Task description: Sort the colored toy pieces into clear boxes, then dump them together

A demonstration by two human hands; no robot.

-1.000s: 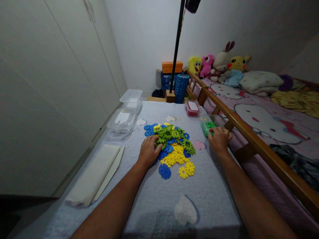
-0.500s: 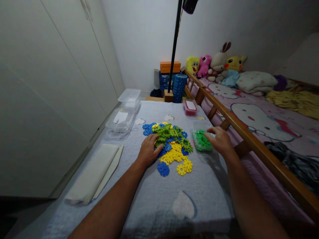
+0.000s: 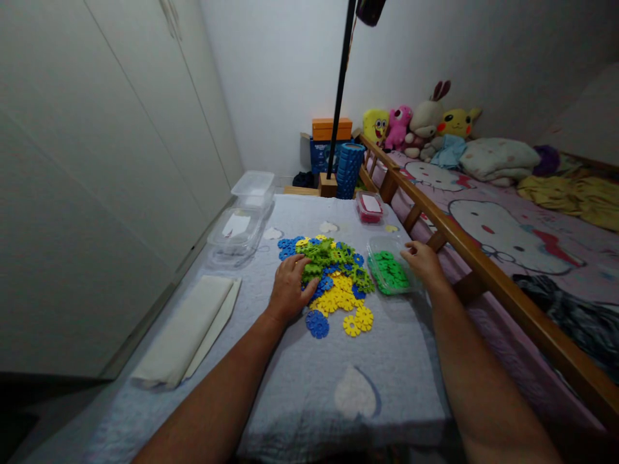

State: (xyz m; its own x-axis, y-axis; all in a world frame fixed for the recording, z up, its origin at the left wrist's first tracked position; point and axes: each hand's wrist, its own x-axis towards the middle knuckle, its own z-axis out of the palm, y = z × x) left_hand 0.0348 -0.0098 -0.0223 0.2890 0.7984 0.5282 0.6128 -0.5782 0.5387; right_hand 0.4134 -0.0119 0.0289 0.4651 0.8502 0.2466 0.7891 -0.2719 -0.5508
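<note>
A heap of notched plastic discs lies on the cloth-covered table, with light green pieces (image 3: 329,256) on top, yellow discs (image 3: 338,296) in front and blue discs (image 3: 317,324) around the edges. My left hand (image 3: 290,287) rests against the left side of the heap, thumb and fingers apart, touching the light green pieces. To the right of the heap stands a clear plastic box (image 3: 382,246) holding bright green discs (image 3: 391,274). My right hand (image 3: 422,261) grips its right rim between thumb and fingers; the fingertips are partly hidden.
Clear lidded boxes (image 3: 236,229) stand at the table's left edge, behind a folded cream cloth (image 3: 188,332). A small box of red pieces (image 3: 370,207) sits at the back right. A wooden bed rail (image 3: 435,225) runs along the right side; a black pole (image 3: 338,96) rises behind.
My right hand has moved from over the green discs to the box's right rim. The box has shifted slightly left, towards the heap. My left hand has hardly moved.
</note>
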